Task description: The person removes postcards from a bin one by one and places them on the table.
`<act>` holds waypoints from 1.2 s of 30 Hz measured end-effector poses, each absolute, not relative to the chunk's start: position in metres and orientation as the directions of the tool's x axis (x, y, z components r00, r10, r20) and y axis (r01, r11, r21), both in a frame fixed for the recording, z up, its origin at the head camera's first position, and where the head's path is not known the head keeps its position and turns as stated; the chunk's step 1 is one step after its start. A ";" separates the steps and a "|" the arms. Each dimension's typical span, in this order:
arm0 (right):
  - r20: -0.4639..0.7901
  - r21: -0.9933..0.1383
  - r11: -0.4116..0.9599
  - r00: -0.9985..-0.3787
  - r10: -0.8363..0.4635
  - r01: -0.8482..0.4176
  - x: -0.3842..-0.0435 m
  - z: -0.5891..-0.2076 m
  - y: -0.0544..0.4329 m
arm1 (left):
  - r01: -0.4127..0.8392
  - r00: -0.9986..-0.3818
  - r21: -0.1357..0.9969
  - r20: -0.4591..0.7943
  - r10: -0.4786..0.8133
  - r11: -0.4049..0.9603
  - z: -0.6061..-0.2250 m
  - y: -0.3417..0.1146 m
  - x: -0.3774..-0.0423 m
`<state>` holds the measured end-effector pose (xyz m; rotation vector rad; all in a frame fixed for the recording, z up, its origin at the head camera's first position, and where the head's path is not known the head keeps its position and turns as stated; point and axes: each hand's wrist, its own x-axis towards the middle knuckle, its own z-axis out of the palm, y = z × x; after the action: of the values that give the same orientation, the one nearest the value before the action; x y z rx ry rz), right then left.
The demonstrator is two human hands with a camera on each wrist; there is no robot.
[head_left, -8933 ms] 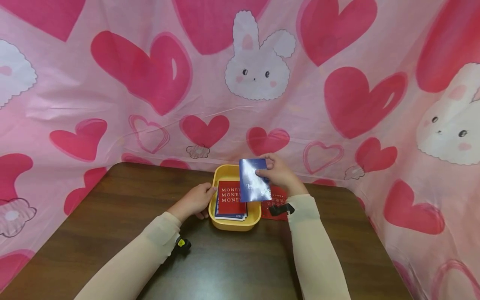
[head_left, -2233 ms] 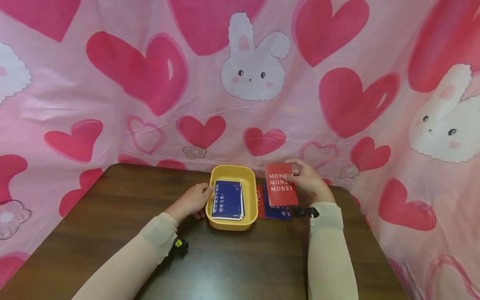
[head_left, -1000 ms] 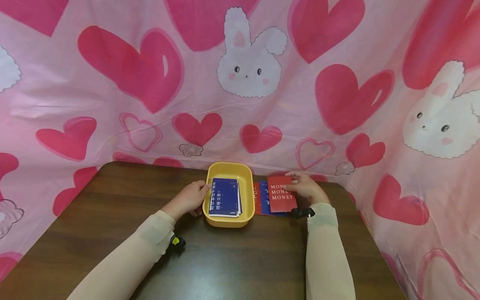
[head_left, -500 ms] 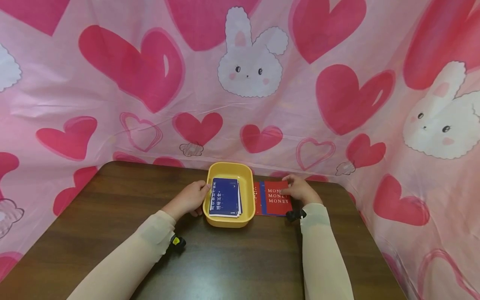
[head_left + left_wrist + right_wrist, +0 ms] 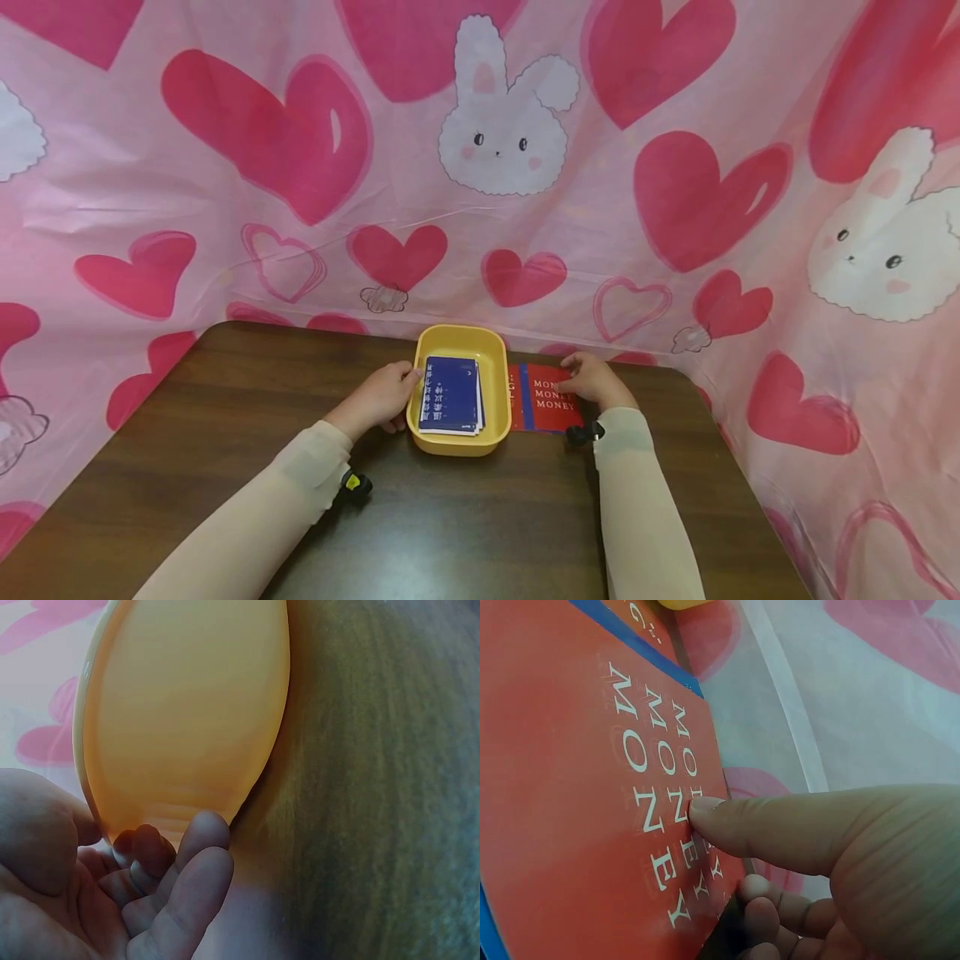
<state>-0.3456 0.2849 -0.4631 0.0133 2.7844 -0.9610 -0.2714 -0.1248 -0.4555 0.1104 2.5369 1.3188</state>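
Note:
At the left side of a yellow tray [image 5: 457,448], my left hand [image 5: 378,397] grips the rim, thumb at the edge and fingers against the outer wall [image 5: 187,712]. Inside the tray lies a stack of cards, topped by a blue card [image 5: 450,396] with white characters; white edges show beneath it. Just right of the tray, my right hand [image 5: 596,379] holds a red card [image 5: 546,412] printed MONEY in three lines. Its thumb [image 5: 757,825] lies over the printed face, with the fingers curled at the card's edge. This card overlaps a blue card [image 5: 527,398] and another red card [image 5: 513,387].
A dark wooden table [image 5: 420,525] carries everything. Behind it and at both sides hangs a pink cloth [image 5: 315,267] with hearts and rabbits, close to the table's back edge. Both wrists wear black straps with small devices.
Earlier, my right hand held a blue card over the tray; that card now lies right of it. The red MONEY card has since left the tray and come down on top. The left hand stays put.

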 end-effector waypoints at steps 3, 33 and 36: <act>-0.222 -0.610 0.786 -0.974 -0.045 0.102 -0.343 -0.460 0.283 | -0.064 -0.959 0.810 -0.212 0.190 0.583 -0.454 -0.126 -0.270; -0.103 -0.665 0.732 -0.953 -0.286 -0.148 -0.313 -0.376 0.159 | -0.070 -0.961 0.815 -0.209 0.180 0.575 -0.459 -0.125 -0.272; -0.133 -0.640 0.753 -0.942 -0.309 -0.156 -0.317 -0.373 0.138 | -0.067 -0.962 0.815 -0.206 0.180 0.575 -0.459 -0.125 -0.272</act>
<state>-0.3169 0.1381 -0.3726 -0.3670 2.7203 -0.9622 -0.2724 -0.1252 -0.4594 0.0935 2.5424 1.3320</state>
